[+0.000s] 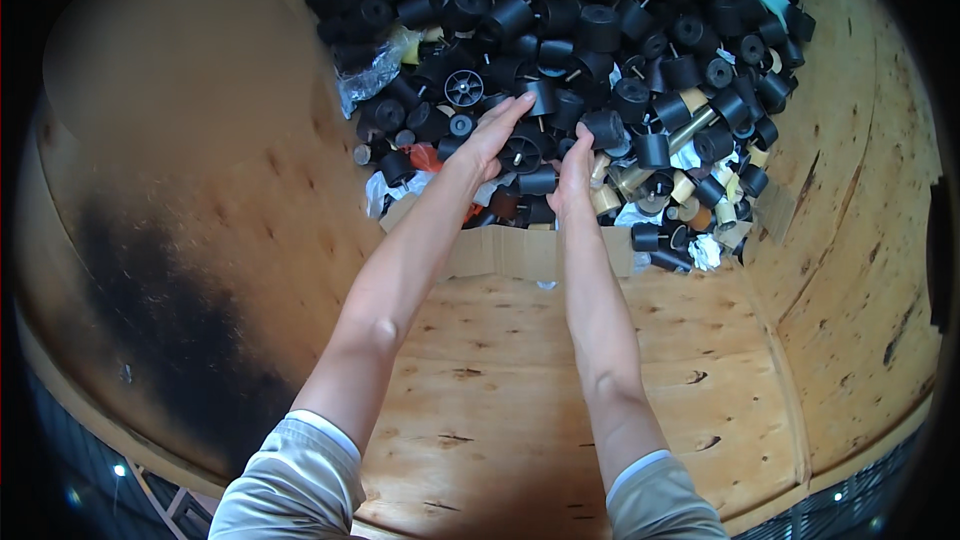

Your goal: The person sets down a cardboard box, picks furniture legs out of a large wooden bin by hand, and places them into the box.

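Note:
A heap of black cylindrical furniture feet, some with metal bolts sticking out, fills the far part of a plywood bin. My left hand reaches into the heap's near edge, fingers stretched out beside a black foot. Facing it, my right hand is held edge-on with its fingers extended, the tips next to another black foot. Between the two hands lie a spoked black foot and a foot on its side. Neither hand grips anything visible; parts of the fingers are hidden.
A cardboard strip lies along the heap's near edge. Clear plastic wrap, crumpled white paper and pale wooden pieces are mixed in. Plywood walls rise on both sides; the left one has a dark stain.

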The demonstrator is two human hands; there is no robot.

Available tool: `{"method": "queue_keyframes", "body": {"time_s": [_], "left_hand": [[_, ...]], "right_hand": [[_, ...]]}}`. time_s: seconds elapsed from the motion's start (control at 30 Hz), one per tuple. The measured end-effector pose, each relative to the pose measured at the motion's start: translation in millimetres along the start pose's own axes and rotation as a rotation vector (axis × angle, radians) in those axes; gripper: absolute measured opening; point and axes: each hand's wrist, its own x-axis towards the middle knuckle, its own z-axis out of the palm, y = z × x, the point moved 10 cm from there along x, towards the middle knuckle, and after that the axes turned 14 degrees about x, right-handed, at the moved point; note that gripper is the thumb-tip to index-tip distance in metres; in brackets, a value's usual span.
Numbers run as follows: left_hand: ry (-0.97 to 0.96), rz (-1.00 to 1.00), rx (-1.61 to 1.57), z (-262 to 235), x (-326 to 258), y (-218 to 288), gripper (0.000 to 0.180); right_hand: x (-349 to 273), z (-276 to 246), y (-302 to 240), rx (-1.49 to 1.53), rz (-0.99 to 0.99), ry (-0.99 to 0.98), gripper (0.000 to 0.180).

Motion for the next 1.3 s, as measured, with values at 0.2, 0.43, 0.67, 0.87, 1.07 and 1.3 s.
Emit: {"method": "queue_keyframes", "body": {"time_s": [0.2,0.43,0.67,0.87,1.07,1.3], "left_hand": [[0.060,0.095,0.251,20,-35,6,0.082],[0.082,0.354,0.184,34,-160,45,0.052],[-0.076,0.662,0.144,121,-330,109,0.059],[-0.434,0.895,0.353,282,-503,108,0.086],[-1.008,0.864,0.839,390,-625,-71,0.083],[-0.913,0.614,1.239,394,-554,-260,0.083]], "right_hand": [[-45,-6,-25,-0.227,-0.283,-0.042,0.044],[-131,29,-34,-0.312,-0.256,-0.199,0.042],[-331,74,-151,-0.468,-0.874,-0.390,0.044],[-564,-21,-247,-0.342,-1.328,-0.267,0.051],[-724,-280,-145,-0.113,-1.536,0.416,0.057],[-650,-452,-20,0.232,-1.052,0.741,0.054]]}}
